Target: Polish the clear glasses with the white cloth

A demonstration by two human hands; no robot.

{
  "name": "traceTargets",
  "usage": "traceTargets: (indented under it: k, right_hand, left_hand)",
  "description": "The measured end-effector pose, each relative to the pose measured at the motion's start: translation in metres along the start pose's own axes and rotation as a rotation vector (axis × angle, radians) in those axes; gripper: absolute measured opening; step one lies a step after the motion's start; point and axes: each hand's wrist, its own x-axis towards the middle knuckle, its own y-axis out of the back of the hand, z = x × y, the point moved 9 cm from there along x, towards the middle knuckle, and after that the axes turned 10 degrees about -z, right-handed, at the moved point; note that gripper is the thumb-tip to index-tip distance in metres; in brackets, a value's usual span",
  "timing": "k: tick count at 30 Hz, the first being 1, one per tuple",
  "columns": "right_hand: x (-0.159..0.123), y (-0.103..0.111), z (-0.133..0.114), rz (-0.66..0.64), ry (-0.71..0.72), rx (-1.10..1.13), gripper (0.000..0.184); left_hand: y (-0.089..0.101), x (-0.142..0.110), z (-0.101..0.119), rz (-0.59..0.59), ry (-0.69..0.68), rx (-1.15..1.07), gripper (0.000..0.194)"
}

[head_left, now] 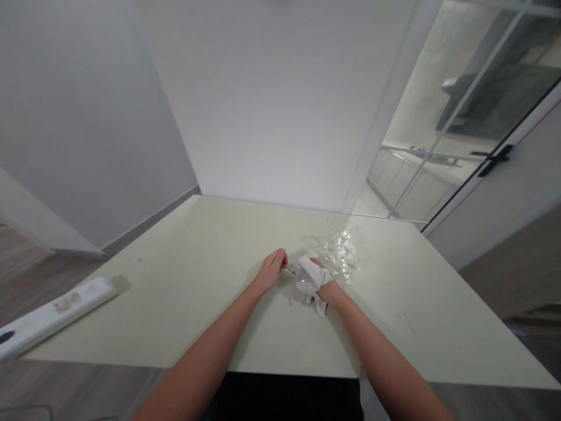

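My left hand (272,270) pinches the stem of a clear stemmed glass (301,280) that lies tilted over the pale table (197,304). The bowl of the glass points right, toward my right hand (329,287). That hand presses a white cloth (313,278) around the bowl, and the cloth's end hangs down below it. Both hands meet near the middle of the table, slightly right of centre.
Several clear glasses (339,251) stand in a group just behind my right hand. A long white flat box (52,313) lies off the table's left edge. A white wall is behind the table; a glass door (460,117) is at the right.
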Motion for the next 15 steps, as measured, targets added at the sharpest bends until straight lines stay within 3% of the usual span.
traceTargets:
  k: [5, 9, 12, 15]
  right_hand:
    - [-0.002, 0.005, -0.022, 0.074, 0.065, -0.056, 0.036]
    - [-0.011, 0.019, -0.024, 0.232, 0.122, -0.059, 0.039]
    - [-0.02, 0.033, -0.016, 0.396, 0.089, -0.042, 0.041]
    - [-0.02, 0.034, 0.0, 0.411, -0.074, 0.022, 0.04]
  left_hand:
    - [-0.003, 0.005, -0.018, -0.072, 0.156, -0.003, 0.047]
    - [-0.004, 0.006, -0.024, -0.105, 0.186, 0.015, 0.05]
    - [-0.002, 0.005, -0.016, -0.068, 0.145, -0.031, 0.049]
    - [0.01, 0.001, 0.001, 0.052, 0.028, -0.167, 0.044]
